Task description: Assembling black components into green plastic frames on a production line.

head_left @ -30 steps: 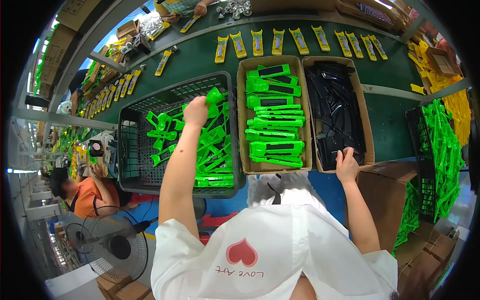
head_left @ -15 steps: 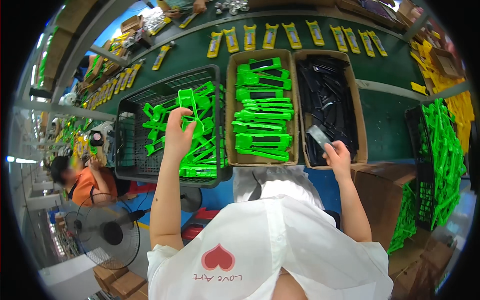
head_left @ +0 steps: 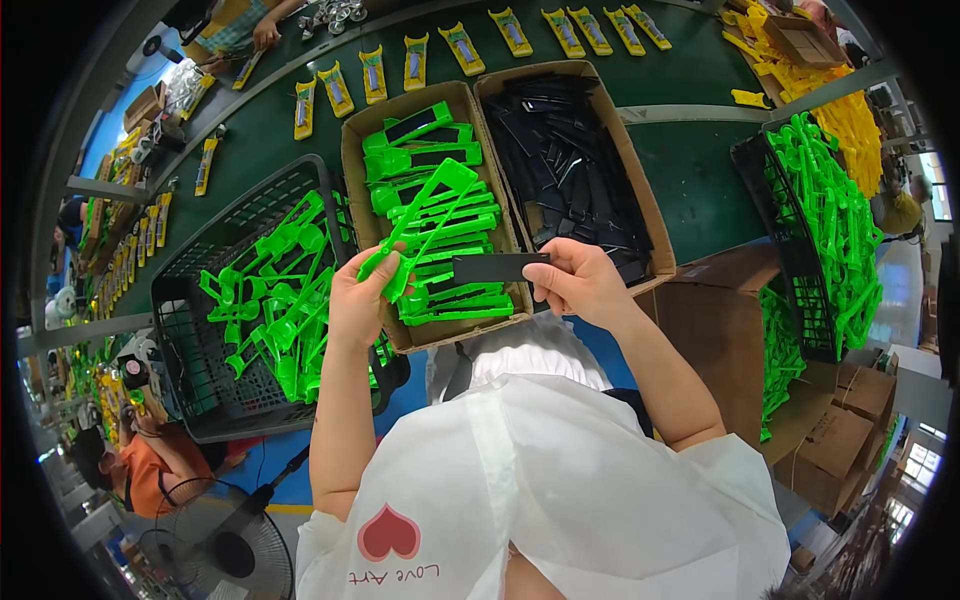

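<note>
My left hand (head_left: 360, 292) pinches one end of a bright green plastic frame (head_left: 446, 186), which tilts up to the right over the middle cardboard box. Between the thumb and fingers of my right hand (head_left: 582, 284) is a flat black plastic strip (head_left: 496, 268), held level with its free end toward the frame. Strip and frame look slightly apart. Beneath them, the cardboard box (head_left: 352, 150) holds a stack of green frames (head_left: 463, 220), several with dark strips in them. Loose black strips (head_left: 570, 150) fill the cardboard box (head_left: 650, 215) to the right.
A dark plastic crate (head_left: 190, 435) of loose green frames stands at the left, another (head_left: 790, 260) at the right. Yellow pieces (head_left: 415, 62) line the green worktable (head_left: 690, 180). A fan (head_left: 235, 552) and a person in orange (head_left: 160, 470) are lower left; another person's hand (head_left: 267, 33) shows far left.
My left hand has brought the green frame from over the crate to over the middle box. My right hand has lifted the strip from the black-strip box toward it. The view has shifted right.
</note>
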`<state>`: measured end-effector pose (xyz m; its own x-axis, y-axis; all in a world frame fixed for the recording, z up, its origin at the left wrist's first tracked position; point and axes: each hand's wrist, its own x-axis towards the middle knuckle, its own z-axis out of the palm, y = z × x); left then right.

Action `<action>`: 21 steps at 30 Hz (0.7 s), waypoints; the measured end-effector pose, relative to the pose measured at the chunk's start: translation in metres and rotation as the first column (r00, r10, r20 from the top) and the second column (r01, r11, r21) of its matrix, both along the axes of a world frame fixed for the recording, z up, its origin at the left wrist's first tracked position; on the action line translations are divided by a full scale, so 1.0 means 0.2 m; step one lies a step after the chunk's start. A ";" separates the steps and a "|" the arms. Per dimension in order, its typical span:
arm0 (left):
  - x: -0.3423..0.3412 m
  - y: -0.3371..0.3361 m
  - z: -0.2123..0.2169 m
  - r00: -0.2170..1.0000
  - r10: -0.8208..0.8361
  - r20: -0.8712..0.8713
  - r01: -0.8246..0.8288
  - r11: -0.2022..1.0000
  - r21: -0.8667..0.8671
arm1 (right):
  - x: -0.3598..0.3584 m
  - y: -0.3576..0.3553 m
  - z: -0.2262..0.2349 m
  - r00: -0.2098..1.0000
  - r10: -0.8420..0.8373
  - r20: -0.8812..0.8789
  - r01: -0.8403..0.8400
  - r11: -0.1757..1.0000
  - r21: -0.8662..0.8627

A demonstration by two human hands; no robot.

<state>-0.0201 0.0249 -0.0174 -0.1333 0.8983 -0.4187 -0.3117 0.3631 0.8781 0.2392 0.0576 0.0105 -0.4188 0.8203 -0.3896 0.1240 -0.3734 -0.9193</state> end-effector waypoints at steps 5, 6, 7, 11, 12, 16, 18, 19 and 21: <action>0.01 -0.04 0.00 0.990 -0.032 0.140 0.023 0.997 0.070 | -0.02 0.02 0.00 0.996 0.056 0.074 -0.060 0.997 0.042; 0.01 -0.06 0.00 0.998 -0.064 0.028 0.063 0.997 0.046 | -0.02 0.02 -0.01 0.996 0.059 0.062 -0.061 0.998 0.027; 0.02 -0.08 0.03 0.992 -0.097 -0.084 0.099 0.995 0.016 | -0.01 0.02 -0.01 0.997 0.062 0.051 -0.063 0.998 0.012; 0.04 -0.13 0.02 0.956 -0.288 -0.049 0.288 0.958 -0.004 | -0.04 0.03 -0.01 0.986 0.154 0.060 -0.154 0.988 -0.006; 0.05 -0.14 0.03 0.945 -0.327 -0.016 0.326 0.944 -0.043 | -0.05 0.01 -0.01 0.985 0.164 0.060 -0.164 0.986 -0.013; 0.10 -0.18 0.03 0.944 -0.328 0.030 0.330 0.940 -0.084 | -0.07 -0.01 0.00 0.951 0.226 0.209 -0.239 0.970 0.043; 0.11 -0.18 0.02 0.947 -0.318 0.050 0.320 0.947 -0.036 | -0.06 -0.01 -0.01 0.938 0.165 0.305 -0.202 0.975 0.095; 0.11 -0.18 0.02 0.946 -0.321 0.051 0.323 0.946 -0.039 | -0.06 -0.01 -0.02 0.938 0.163 0.305 -0.199 0.976 0.092; 0.12 -0.17 0.01 0.934 -0.355 0.030 0.356 0.934 -0.033 | -0.03 -0.02 -0.03 0.871 0.199 0.449 -0.294 0.943 0.152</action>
